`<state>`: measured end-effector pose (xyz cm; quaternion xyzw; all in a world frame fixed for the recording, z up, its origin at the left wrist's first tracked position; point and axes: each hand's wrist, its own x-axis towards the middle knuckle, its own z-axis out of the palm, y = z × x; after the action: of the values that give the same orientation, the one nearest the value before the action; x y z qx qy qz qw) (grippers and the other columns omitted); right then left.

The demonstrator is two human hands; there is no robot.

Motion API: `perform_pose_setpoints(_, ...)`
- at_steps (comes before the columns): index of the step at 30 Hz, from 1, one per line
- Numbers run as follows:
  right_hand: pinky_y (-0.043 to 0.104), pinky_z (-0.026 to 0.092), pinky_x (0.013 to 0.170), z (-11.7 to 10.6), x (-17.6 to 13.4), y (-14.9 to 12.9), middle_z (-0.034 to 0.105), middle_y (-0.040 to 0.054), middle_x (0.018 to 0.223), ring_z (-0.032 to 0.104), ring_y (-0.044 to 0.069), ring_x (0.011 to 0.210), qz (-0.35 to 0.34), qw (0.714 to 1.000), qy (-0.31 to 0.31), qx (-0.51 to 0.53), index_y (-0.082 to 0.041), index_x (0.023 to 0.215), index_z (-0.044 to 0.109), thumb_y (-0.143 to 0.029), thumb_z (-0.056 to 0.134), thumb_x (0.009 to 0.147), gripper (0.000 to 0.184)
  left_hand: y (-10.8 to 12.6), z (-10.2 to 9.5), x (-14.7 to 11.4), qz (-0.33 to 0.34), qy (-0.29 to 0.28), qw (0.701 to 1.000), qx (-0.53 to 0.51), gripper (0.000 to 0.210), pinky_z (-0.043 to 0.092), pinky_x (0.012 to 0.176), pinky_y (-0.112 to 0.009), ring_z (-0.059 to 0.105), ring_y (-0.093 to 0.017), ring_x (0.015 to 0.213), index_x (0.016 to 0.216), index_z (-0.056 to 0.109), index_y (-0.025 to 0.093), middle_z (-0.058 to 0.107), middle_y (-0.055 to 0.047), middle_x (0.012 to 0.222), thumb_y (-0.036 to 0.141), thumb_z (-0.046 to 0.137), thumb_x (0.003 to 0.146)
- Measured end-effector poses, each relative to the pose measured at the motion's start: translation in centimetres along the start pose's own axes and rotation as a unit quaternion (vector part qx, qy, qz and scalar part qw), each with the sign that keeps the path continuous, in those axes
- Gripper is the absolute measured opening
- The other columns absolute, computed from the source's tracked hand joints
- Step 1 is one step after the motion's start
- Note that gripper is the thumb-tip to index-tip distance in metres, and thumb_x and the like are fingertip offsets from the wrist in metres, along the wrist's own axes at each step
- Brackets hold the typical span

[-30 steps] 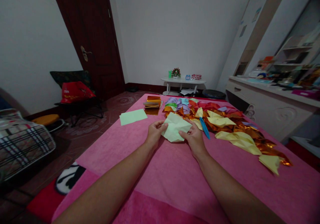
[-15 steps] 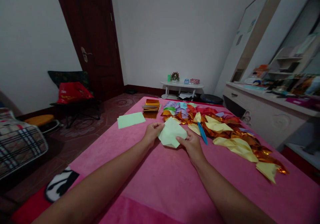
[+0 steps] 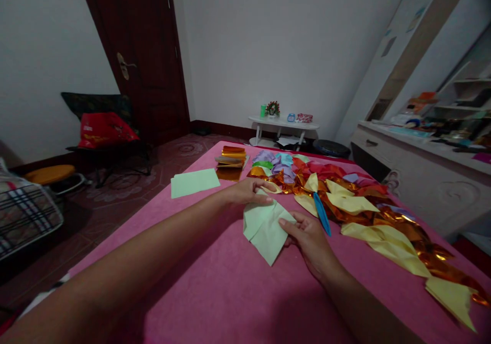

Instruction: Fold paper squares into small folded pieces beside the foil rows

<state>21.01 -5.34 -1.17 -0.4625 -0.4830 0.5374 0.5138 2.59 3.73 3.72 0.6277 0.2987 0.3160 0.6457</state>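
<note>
Between my hands, just above the pink cloth (image 3: 215, 277), is a folded sheet of pale green paper (image 3: 268, 231) with creases across it and one corner pointing toward me. My left hand (image 3: 251, 191) grips its upper edge, fingers over the top. At the paper's right side my right hand (image 3: 307, 235) pinches it, thumb on the upper face. A stack of pale green paper (image 3: 195, 182) lies to the left of my left hand. Beyond it sits a stack of gold foil paper (image 3: 231, 162). A blue folded paper piece (image 3: 322, 214) lies right of my right hand.
Many folded gold, yellow, red and purple paper pieces (image 3: 345, 200) cover the right side of the cloth. A chair with a red bag (image 3: 107, 130) stands at left. A small white table (image 3: 284, 124) is by the far wall, and a cluttered dresser (image 3: 418, 144) at right.
My left hand has moved from the paper's left edge to its top. The paper has turned, with a corner now pointing toward me. The view has shifted slightly.
</note>
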Motion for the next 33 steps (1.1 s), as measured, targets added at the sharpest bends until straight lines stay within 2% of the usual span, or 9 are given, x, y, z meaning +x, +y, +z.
perform_pose_setpoints(2,0.025,0.05,0.048,-0.1,0.1,0.2,0.069,0.0024,0.067,0.061,0.015,0.052,-0.002,0.998,0.046,0.049,-0.016,0.083,0.067,-0.036,0.077,0.066,0.028,-0.6,-0.2,-0.1,-0.007,0.014,0.998,-0.057,0.056,0.048,0.056,-0.022,0.064,-0.015,0.061,0.102,0.068,0.016,0.069,-0.006,0.074,0.019,0.086,0.049)
perform_pose_setpoints(5,0.033,0.055,0.057,-0.2,0.5,0.4,0.072,0.0047,0.075,0.065,0.019,0.06,0.004,0.992,0.078,0.101,-0.018,0.086,0.067,-0.036,0.079,0.064,0.031,-2.3,-0.5,-1.0,-0.025,0.041,0.993,-0.107,0.059,0.05,0.061,-0.024,0.066,-0.016,0.066,0.109,0.064,0.016,0.069,-0.008,0.081,0.019,0.084,0.054)
perform_pose_setpoints(9,0.031,0.056,0.053,-0.1,0.8,0.5,0.071,0.0043,0.069,0.063,0.018,0.056,0.028,0.993,0.089,0.068,-0.018,0.078,0.068,-0.037,0.081,0.059,0.03,-4.3,-0.5,-1.7,0.005,0.129,0.984,-0.12,0.049,0.048,0.06,-0.023,0.063,-0.014,0.065,0.105,0.064,0.015,0.068,-0.007,0.081,0.022,0.08,0.06)
perform_pose_setpoints(12,0.026,0.053,0.048,0.0,0.8,0.4,0.069,0.004,0.067,0.062,0.016,0.054,0.043,0.994,0.09,0.04,-0.019,0.075,0.068,-0.04,0.079,0.06,0.029,-4.5,-0.2,-1.6,0.053,0.173,0.982,-0.06,0.038,0.043,0.053,-0.019,0.059,-0.011,0.059,0.099,0.068,0.015,0.066,-0.004,0.075,0.021,0.078,0.063)
perform_pose_setpoints(16,0.024,0.048,0.045,0.1,1.2,0.3,0.068,0.0038,0.063,0.06,0.016,0.051,0.044,0.994,0.088,0.042,-0.02,0.078,0.066,-0.045,0.075,0.063,0.03,-3.6,0.2,-1.6,0.079,0.152,0.985,-0.02,0.035,0.041,0.051,-0.018,0.057,-0.011,0.057,0.098,0.069,0.016,0.064,-0.002,0.07,0.02,0.076,0.064)
perform_pose_setpoints(19,0.021,0.04,0.038,-0.1,1.4,0.4,0.061,0.0006,0.052,0.052,0.013,0.042,0.05,0.995,0.079,0.026,-0.019,0.068,0.065,-0.047,0.076,0.062,0.031,-3.3,0.2,-1.7,0.079,0.143,0.986,-0.015,0.034,0.041,0.049,-0.018,0.056,-0.011,0.054,0.097,0.069,0.016,0.063,-0.001,0.067,0.023,0.076,0.065)
perform_pose_setpoints(24,0.02,0.04,0.04,-0.2,0.9,0.3,0.057,-0.0011,0.051,0.05,0.01,0.042,0.059,0.994,0.07,0.054,-0.017,0.064,0.065,-0.042,0.072,0.069,0.027,-3.6,-0.4,-1.7,0.102,0.228,0.968,-0.022,0.03,0.038,0.046,-0.017,0.05,-0.008,0.048,0.091,0.07,0.016,0.059,0.002,0.06,0.025,0.077,0.064)
perform_pose_setpoints(27,0.022,0.042,0.042,-0.1,0.6,0.1,0.059,0.0006,0.053,0.053,0.012,0.044,0.062,0.994,0.065,0.069,-0.016,0.066,0.067,-0.04,0.074,0.067,0.026,-3.7,-0.6,-1.8,0.095,0.24,0.965,-0.054,0.028,0.04,0.049,-0.018,0.053,-0.008,0.051,0.09,0.07,0.015,0.062,0.001,0.062,0.027,0.077,0.065)
perform_pose_setpoints(33,0.019,0.034,0.037,-0.1,0.4,-0.2,0.055,-0.002,0.052,0.046,0.009,0.041,0.049,0.99,0.083,0.101,-0.016,0.069,0.067,-0.037,0.073,0.069,0.021,-3.7,-0.1,-2.1,0.077,0.196,0.972,-0.103,0.037,0.046,0.057,-0.019,0.061,-0.011,0.063,0.099,0.065,0.015,0.067,-0.003,0.075,0.027,0.078,0.066)
